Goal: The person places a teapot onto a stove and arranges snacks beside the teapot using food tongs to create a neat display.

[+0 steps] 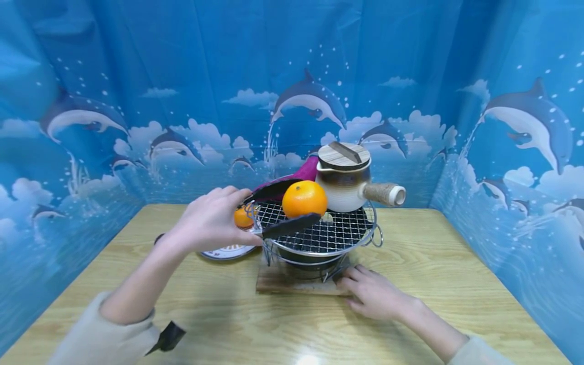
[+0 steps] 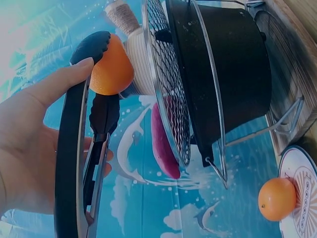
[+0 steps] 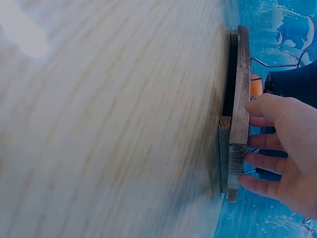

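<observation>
My left hand grips black-and-metal kitchen tongs, thumb on one arm and fingers on the other. Between the dark tong tips sits an orange, held over a round wire grill rack. The rack tops a black stove pot on a wooden base board. Fingertips of my right hand rest against that board's near right corner; its fingers look extended in the right wrist view. On the rack stand a clay teapot with a wooden lid and a purple sweet potato.
Left of the stove, partly behind my left hand, lies a patterned plate with another orange on it. A dark strap end hangs by the left sleeve. Dolphin-print curtains enclose the wooden table at its back and sides.
</observation>
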Available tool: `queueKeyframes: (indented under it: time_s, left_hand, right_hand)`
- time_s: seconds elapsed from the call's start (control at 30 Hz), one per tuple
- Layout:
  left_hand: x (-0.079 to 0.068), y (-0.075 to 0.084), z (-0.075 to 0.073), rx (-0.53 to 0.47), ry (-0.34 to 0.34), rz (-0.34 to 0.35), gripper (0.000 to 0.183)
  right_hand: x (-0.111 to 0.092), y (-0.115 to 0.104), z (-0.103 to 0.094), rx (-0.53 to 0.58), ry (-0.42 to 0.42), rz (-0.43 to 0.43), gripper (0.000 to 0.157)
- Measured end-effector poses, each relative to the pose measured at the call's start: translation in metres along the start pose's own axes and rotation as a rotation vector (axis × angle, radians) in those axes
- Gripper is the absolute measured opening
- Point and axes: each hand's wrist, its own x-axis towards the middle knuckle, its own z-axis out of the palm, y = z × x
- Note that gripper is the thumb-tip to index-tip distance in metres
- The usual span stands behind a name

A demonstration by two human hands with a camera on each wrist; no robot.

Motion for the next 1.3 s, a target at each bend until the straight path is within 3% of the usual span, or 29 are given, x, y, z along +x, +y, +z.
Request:
queueKeyframes:
  time_s: [0.43,0.7,1.07,1.3]
  left_hand:
    - [0.008,0.019,0.006,0.016,-0.024,0.051,0.093]
    - [0.014,0.032,0.010,0.010,-0.031,0.044,0.094]
    - [0.024,0.052,0.019,0.045,-0.046,0.073,0.093]
    - [0.028,0.059,0.022,0.075,-0.063,0.090,0.092]
  right_hand:
    - [-0.001,0.001,0.000,0.020,0.001,0.010,0.027]
    - [-0.001,0.001,0.001,0.014,0.000,0.009,0.027]
    - [0.000,-0.002,-0.004,0.044,-0.088,0.064,0.025]
    - [0.001,-0.002,-0.004,0.033,-0.080,0.049,0.027]
